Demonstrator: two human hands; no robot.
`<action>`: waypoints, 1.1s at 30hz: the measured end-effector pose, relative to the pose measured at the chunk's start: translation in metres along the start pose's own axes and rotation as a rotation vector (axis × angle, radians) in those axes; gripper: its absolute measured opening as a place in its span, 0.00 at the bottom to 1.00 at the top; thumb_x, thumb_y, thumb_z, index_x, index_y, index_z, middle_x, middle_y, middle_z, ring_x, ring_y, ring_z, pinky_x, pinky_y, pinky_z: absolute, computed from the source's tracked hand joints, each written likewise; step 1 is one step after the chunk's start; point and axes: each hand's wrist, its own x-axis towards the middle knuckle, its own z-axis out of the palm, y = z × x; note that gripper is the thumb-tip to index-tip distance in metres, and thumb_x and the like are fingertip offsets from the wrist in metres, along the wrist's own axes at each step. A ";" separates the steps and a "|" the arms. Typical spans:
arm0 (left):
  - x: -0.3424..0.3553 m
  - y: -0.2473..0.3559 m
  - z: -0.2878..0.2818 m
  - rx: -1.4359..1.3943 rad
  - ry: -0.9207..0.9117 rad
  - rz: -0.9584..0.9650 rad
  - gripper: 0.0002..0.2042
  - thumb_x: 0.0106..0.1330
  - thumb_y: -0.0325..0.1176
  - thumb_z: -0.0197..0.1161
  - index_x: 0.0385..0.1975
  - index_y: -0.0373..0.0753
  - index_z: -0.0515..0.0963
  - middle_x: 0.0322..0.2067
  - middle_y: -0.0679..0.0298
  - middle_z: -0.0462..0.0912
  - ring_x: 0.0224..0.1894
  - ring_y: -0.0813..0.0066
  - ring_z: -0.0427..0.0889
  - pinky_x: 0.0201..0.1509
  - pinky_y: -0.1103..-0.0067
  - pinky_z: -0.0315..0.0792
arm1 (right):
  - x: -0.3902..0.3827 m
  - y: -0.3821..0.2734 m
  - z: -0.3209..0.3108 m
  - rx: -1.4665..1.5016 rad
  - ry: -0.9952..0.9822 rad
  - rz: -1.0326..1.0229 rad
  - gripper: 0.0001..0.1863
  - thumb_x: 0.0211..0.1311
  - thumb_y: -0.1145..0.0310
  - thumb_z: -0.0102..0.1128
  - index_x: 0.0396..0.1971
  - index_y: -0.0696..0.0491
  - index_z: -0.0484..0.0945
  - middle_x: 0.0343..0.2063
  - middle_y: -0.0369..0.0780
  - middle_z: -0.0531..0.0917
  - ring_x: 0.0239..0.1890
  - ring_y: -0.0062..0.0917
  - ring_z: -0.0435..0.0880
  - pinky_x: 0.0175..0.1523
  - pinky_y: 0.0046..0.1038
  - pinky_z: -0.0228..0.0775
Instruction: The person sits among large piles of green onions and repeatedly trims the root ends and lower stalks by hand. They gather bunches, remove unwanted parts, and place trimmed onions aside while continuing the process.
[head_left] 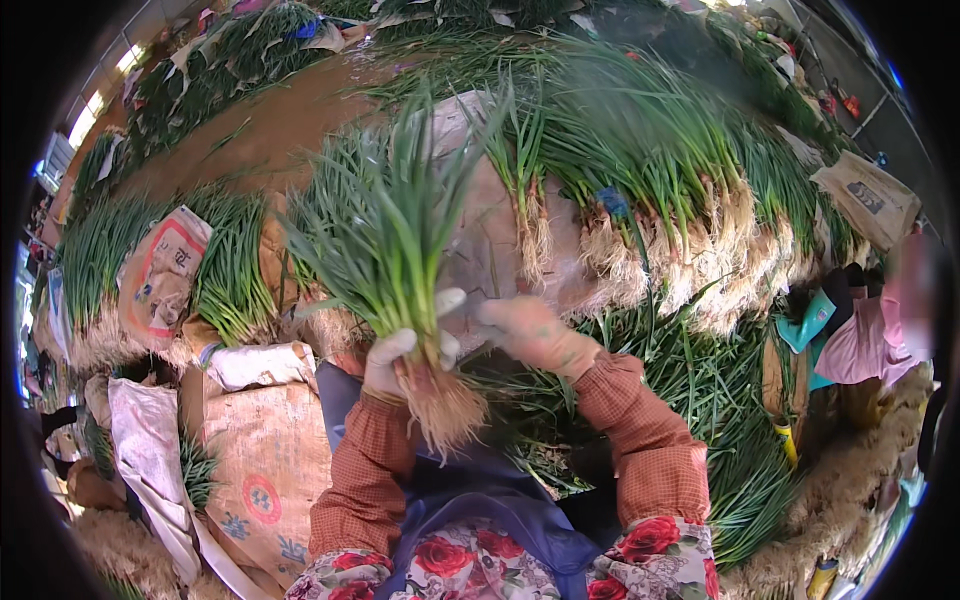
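My left hand (pixel 390 365), in a pale glove, is closed round the lower stems of a bunch of green leafy allium plants (pixel 400 230), leaves pointing up and pale roots hanging below the fingers. My right hand (pixel 530 330), in a peach-coloured glove, is beside the bunch on the right, smeared by motion; whether it holds anything cannot be made out. Beyond both hands, more bunches (pixel 690 180) lie in a row on pale sacking (pixel 470 240), roots toward me. Below my right hand is a heap of loose green leaves (pixel 720 430). A dark blue apron (pixel 470 500) covers my lap.
At left are a brown sack (pixel 260 440), more bunches (pixel 230 280) and a co-worker's gloved hand (pixel 210 340) with a white sleeve. At right, a person in pink and teal (pixel 860 330) sits near a paper sack (pixel 865 200). Further piles (pixel 210 70) lie across the brown floor (pixel 260 120).
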 end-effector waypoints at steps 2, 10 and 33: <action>0.016 0.012 -0.008 -0.056 -0.103 0.071 0.32 0.57 0.39 0.61 0.61 0.29 0.64 0.52 0.47 0.77 0.33 0.69 0.80 0.35 0.75 0.76 | -0.018 0.008 -0.024 -0.345 -0.051 -0.100 0.18 0.62 0.61 0.61 0.48 0.55 0.75 0.35 0.43 0.83 0.36 0.34 0.84 0.39 0.34 0.76; 0.065 -0.018 0.002 -0.065 -0.088 -0.071 0.22 0.60 0.34 0.61 0.51 0.30 0.71 0.41 0.55 0.79 0.40 0.66 0.80 0.47 0.68 0.77 | 0.064 0.086 -0.050 -0.440 0.417 0.634 0.21 0.64 0.51 0.54 0.42 0.55 0.76 0.31 0.49 0.84 0.33 0.46 0.84 0.39 0.42 0.75; 0.070 -0.045 -0.057 -0.372 -0.033 -0.041 0.29 0.64 0.38 0.57 0.63 0.32 0.61 0.53 0.52 0.76 0.52 0.59 0.78 0.50 0.65 0.78 | 0.075 0.040 -0.061 0.188 0.324 0.371 0.17 0.62 0.54 0.59 0.37 0.54 0.75 0.25 0.45 0.82 0.30 0.33 0.84 0.32 0.30 0.74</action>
